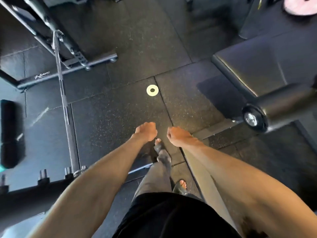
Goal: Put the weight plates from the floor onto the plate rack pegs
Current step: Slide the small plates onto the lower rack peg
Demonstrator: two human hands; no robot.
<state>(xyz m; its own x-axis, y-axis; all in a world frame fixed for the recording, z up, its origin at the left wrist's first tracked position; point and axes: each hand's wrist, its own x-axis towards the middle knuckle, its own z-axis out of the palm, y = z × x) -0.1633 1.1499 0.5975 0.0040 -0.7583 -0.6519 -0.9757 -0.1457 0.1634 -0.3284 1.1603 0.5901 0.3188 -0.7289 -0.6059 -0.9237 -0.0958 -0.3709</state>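
Observation:
A small pale yellow weight plate (152,90) lies flat on the black rubber floor, straight ahead of me. My left hand (147,131) and my right hand (177,135) hang side by side above the floor, nearer to me than the plate and apart from it. Both have loosely curled fingers and hold nothing. A pink weight plate (300,6) shows blurred at the top right corner. At the lower left, a black bar carries short upright pegs (43,175).
A black padded bench (260,66) with a roller pad (281,107) stands at the right. A machine frame (68,54) with a steel cable and bar (66,110) fills the left. A dark foam roller (11,133) lies at the far left.

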